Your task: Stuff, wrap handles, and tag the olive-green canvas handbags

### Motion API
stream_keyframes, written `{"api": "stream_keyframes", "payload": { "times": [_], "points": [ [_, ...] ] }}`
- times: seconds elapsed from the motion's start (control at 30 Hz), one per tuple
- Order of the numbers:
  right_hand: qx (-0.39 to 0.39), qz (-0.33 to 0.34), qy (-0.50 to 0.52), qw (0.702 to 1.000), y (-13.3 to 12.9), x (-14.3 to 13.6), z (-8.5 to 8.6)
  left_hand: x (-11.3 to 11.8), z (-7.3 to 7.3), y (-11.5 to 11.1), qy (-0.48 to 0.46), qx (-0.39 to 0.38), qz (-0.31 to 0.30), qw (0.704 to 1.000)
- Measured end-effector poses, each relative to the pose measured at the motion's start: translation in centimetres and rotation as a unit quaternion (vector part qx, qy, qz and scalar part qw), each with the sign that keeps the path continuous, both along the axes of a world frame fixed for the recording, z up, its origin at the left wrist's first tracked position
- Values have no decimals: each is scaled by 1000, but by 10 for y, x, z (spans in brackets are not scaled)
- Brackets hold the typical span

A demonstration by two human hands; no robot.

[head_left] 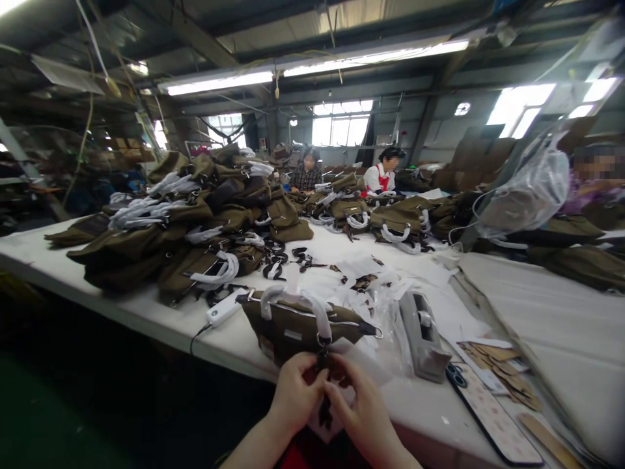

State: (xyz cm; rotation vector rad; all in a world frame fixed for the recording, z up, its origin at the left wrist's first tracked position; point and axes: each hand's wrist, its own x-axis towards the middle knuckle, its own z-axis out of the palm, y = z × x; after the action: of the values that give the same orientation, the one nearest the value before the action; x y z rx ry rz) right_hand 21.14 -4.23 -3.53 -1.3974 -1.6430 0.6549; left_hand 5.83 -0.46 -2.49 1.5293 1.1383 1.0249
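An olive-green handbag with white-wrapped handles stands at the front edge of the table, right before me. From a ring at the base of one handle hangs a dark strap, its exact kind unclear. My left hand pinches this strap just below the ring. Close against it, my right hand has its fingers closed on the same strap from the other side. The fingertips of both hands nearly meet and partly cover what they hold.
A large pile of olive bags covers the table's left. Dark straps and plastic wrapping lie behind the handbag. To the right are a grey box, a phone and brown cut pieces. Several people sit beyond.
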Motion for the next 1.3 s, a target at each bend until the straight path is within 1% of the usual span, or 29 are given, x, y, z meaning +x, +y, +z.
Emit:
{"api": "stream_keyframes", "payload": {
  "times": [0.1,0.17,0.23,0.33,0.4,0.47,0.57,0.63,0.7,0.77,0.83,0.87,0.9,0.97,1.03,1.1,1.2,1.3],
  "points": [
    [-18,-35,52,998,17,-14,2,-1,6,-8,22,39,23,999],
    [-38,-38,79,995,21,-17,0,-4,6,-9,21,48,29,998],
    [-42,-42,82,995,19,-18,-4,-7,0,-8,13,48,30,998],
    [-34,-60,45,997,14,-15,-8,-7,-10,-5,-26,7,31,999],
    [-27,-51,23,998,13,-14,-8,-5,-13,-3,-59,-18,15,998],
    [-24,-29,28,999,14,-12,-5,-3,-11,-3,-77,-24,-11,997],
    [-46,-18,74,996,19,-10,0,-4,-7,-8,-77,-19,-34,996],
    [-74,-13,117,990,23,-9,1,-9,-9,-11,-72,-22,-30,997],
    [-112,4,169,979,26,-8,0,-15,-18,-14,-79,-42,4,996],
    [-156,20,224,962,28,-8,-1,-22,-30,-15,-105,-82,72,988],
    [-190,21,272,943,29,-8,-2,-29,-41,-15,-148,-113,141,972],
    [-200,17,294,935,29,-8,-1,-31,-44,-14,-171,-127,160,964],
    [-207,15,313,927,29,-8,-1,-33,-46,-14,-191,-140,166,957],
    [-225,14,339,913,29,-8,1,-35,-44,-13,-225,-165,141,950],
    [-245,16,344,906,29,-8,2,-34,-38,-12,-251,-186,89,946],
    [-261,22,329,907,29,-8,2,-31,-28,-11,-267,-202,46,941],
    [-268,32,297,916,29,-7,1,-22,-15,-7,-276,-232,1,933],
    [-261,30,289,921,30,-4,1,-12,-7,-1,-284,-264,-49,920]
  ]
}}
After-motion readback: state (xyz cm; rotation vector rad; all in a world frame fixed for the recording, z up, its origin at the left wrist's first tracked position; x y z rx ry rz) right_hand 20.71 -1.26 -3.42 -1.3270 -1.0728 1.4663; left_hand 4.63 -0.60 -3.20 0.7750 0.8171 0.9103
